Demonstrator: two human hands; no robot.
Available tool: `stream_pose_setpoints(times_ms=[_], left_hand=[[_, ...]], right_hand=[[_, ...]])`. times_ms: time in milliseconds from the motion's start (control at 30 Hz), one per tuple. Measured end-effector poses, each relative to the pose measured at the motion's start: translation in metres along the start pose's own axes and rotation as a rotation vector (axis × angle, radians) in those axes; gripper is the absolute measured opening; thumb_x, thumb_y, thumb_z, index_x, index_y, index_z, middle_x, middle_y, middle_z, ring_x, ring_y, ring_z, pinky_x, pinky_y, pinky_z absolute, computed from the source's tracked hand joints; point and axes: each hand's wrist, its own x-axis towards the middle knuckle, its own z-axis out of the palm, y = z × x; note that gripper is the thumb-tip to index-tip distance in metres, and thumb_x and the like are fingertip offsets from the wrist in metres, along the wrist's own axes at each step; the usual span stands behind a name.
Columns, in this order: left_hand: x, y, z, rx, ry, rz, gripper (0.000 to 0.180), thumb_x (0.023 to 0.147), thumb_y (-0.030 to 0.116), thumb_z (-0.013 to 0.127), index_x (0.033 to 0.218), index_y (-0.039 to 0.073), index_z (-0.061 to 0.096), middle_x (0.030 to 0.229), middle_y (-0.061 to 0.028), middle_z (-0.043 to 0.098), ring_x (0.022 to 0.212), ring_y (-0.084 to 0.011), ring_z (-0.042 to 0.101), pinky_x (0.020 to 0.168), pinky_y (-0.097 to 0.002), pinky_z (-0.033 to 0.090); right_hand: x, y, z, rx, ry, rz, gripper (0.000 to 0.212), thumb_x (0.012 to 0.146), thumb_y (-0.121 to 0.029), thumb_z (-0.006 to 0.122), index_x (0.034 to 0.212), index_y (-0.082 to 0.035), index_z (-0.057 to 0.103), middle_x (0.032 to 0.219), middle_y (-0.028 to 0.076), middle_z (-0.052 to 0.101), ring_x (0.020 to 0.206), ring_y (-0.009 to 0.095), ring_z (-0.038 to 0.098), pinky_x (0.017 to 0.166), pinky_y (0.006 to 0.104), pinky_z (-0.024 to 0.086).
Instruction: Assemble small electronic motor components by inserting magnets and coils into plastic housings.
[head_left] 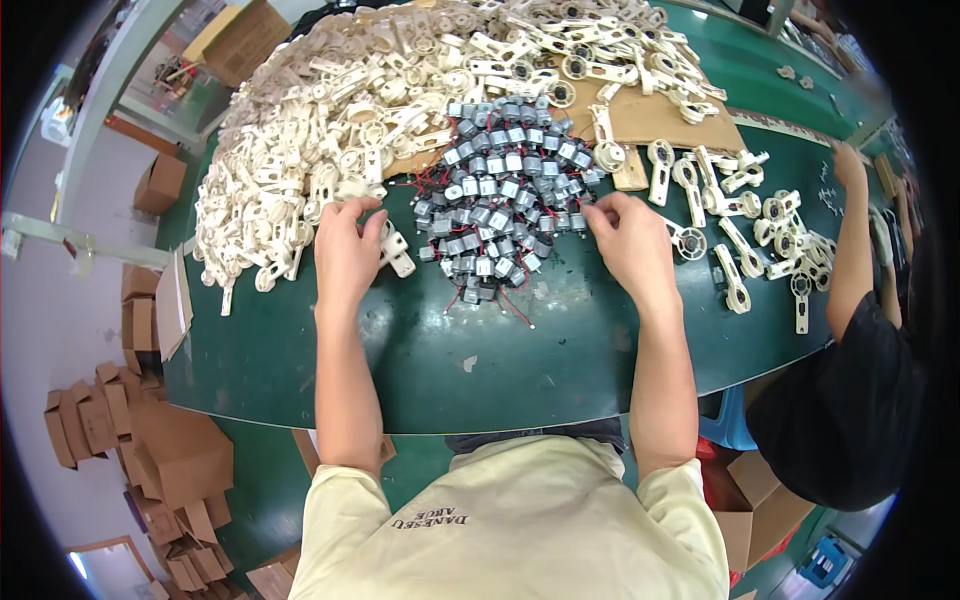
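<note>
Both bare hands were over the green tabletop [500, 380], one on either side of a mound of small grey motors [495, 190] with red wires [515, 308]. The mound sat mid-table, between the hands, a few wires trailing off its near edge.

Left hand [345, 250] was left of the motors, at the near edge of a big heap of cream plastic handle housings [330, 125]. Thumb and index were bent toward each other; couldn't tell if anything was pinched. A loose cream housing piece [397, 252] lay just right of the hand.

Right hand [635, 240] was at the right edge of the motors, fingers curled, thumb and index tips drawn close beside the outermost ones. Couldn't tell whether a motor was gripped; fingertips too small to read. A ring-ended housing [690, 243] lay just right of that wrist.

More loose housings were spread toward the table's right side, some overlapping in a cluster [790, 230]. Behind the motors, a cardboard sheet [660, 122] lay under part of the heap, with a wooden block [630, 172] at its near edge.

Far right: a co-worker in a black top [845, 400], one bare forearm [852, 240] raised along the table edge. Stacked cardboard boxes [180, 450] on the left, off the table.
</note>
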Motion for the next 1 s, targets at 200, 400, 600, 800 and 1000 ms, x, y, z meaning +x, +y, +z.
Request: stream_pose_setpoints(times_ms=[200,400,600,800,1000], left_hand=[[-0.018,-0.022,-0.015,-0.176,-0.045,-0.123,0.019,0.087,0.016,0.067,0.098,0.001,0.068,0.087,-0.0147,0.065,0.076,-0.0249,0.064,0.072,-0.0361,0.051],[-0.039,-0.042,-0.032,-0.193,-0.251,-0.284,0.033,0.078,0.026,0.078,0.095,0.000,0.067,0.088,-0.0133,0.065,0.081,-0.0273,0.064,0.075,-0.0372,0.051],[-0.037,-0.038,-0.039,0.041,-0.599,-0.322,0.035,0.072,0.030,0.081,0.087,0.002,0.065,0.084,-0.0149,0.066,0.078,-0.0329,0.062,0.070,-0.0406,0.048],[-0.038,-0.040,-0.022,-0.664,-0.272,-0.200,0.037,0.102,0.029,0.050,0.086,0.000,0.067,0.075,-0.0021,0.065,0.069,-0.0076,0.056,0.063,-0.0261,0.045],[-0.032,-0.007,-0.004,-1.461,-0.443,-0.453,0.051,0.104,0.047,0.033,0.108,0.001,0.056,0.075,-0.0056,0.059,0.071,-0.0188,0.062,0.055,-0.0344,0.053]], right_hand=[[0.000,0.005,0.017,-0.083,-0.079,-0.057,0.030,0.081,-0.018,0.072,0.103,0.001,0.060,0.095,0.018,0.065,0.087,0.036,0.064,0.077,0.0435,0.050],[0.009,0.006,0.003,0.437,-0.122,0.096,0.027,0.084,-0.012,0.067,0.102,0.005,0.056,0.084,0.010,0.064,0.071,0.016,0.061,0.067,0.0297,0.050],[-0.004,-0.005,-0.032,0.965,-0.182,0.045,0.022,0.091,-0.006,0.060,0.111,0.002,0.056,0.091,0.007,0.063,0.074,0.010,0.058,0.068,0.0247,0.048],[-0.011,-0.019,-0.023,1.167,-0.374,0.044,0.032,0.093,-0.006,0.060,0.123,0.001,0.054,0.102,0.012,0.067,0.073,0.013,0.062,0.064,0.0257,0.050],[-0.018,-0.035,-0.008,1.110,-0.553,0.146,0.030,0.098,-0.010,0.055,0.125,0.002,0.055,0.108,0.012,0.065,0.081,0.017,0.066,0.071,0.0289,0.054]])
